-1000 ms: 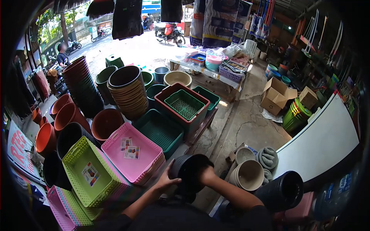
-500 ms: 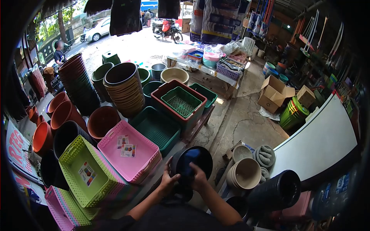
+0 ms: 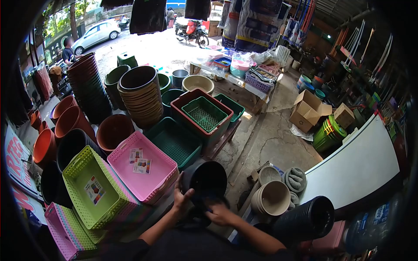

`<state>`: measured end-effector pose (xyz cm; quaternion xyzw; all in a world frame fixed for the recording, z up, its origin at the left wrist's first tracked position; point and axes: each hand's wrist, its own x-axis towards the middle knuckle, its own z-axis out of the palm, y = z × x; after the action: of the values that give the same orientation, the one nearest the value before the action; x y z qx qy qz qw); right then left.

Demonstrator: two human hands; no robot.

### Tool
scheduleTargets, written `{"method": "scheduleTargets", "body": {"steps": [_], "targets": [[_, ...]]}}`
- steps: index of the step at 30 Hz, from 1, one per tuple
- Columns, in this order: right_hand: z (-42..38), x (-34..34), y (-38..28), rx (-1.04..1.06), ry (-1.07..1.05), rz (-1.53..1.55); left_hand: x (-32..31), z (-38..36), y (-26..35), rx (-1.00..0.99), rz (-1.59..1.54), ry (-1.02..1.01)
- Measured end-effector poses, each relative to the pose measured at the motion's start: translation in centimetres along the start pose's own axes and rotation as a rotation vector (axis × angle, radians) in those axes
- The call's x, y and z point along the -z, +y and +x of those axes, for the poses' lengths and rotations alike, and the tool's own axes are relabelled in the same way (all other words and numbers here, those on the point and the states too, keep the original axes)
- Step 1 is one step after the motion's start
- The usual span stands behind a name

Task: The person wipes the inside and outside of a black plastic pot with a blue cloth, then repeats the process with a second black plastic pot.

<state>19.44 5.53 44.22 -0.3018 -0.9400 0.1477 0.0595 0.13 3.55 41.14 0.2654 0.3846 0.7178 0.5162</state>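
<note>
Right hand (image 3: 219,213) shifted lower, by black pot (image 3: 207,176), finger state unclear; left hand (image 3: 181,198) fingers grasping pot's left side.

the pink tray (image 3: 150,182) is smooth plastic, with paper labels (image 3: 142,166) in it. left of it, the lime tray (image 3: 104,209) is perforated plastic. right of the pink tray, the pot (image 3: 213,174) is smooth, faintly glossy plastic; farther right, the carton (image 3: 303,116) is matt cardboard.

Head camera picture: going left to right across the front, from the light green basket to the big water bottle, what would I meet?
Light green basket → pink basket → black pot → beige pots → big water bottle.
</note>
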Motion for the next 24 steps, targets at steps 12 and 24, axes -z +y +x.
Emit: {"method": "scheduleTargets", "body": {"steps": [12,24], "targets": [[-0.2,2.2,1.9,-0.274,1.013,0.260,0.9,-3.1,-2.1,0.059,-0.068,-0.075],[-2.0,3.9,-4.6,0.027,0.303,-0.064,0.5,-3.3,0.8,0.718,-0.386,-0.068]]}}
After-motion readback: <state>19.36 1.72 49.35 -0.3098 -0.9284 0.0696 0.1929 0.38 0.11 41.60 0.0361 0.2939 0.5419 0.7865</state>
